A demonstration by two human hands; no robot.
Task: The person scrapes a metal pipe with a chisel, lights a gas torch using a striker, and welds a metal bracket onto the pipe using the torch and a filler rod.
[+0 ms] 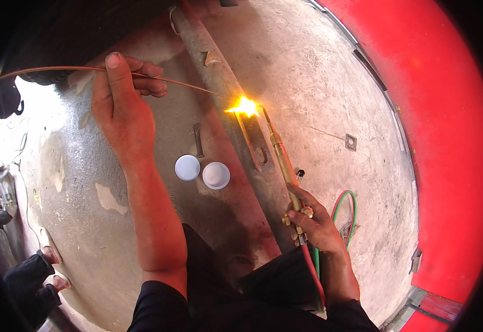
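Between the thumb and fingers of my left hand (124,110) is a thin copper-coloured filler rod (197,88), its tip reaching into a bright yellow flame. My right hand (318,224) is closed around the brass body of a gas torch (282,157), by its valve knobs. The torch's bent nozzle points at the flame on a long grey metal tube (211,55), which slants across the floor in front of me. A flat bracket with a round hole (261,155) lies along the tube just below the flame. Glare hides the heated spot.
Left of the tube are a white round lid (187,167), a white tub (216,175) and a bolt-like metal piece (198,140). A square plate (350,142) lies right. Red and green hoses (355,213) trail from the torch. A red panel (419,83) curves rightward; another person's feet (53,268) stand lower left.
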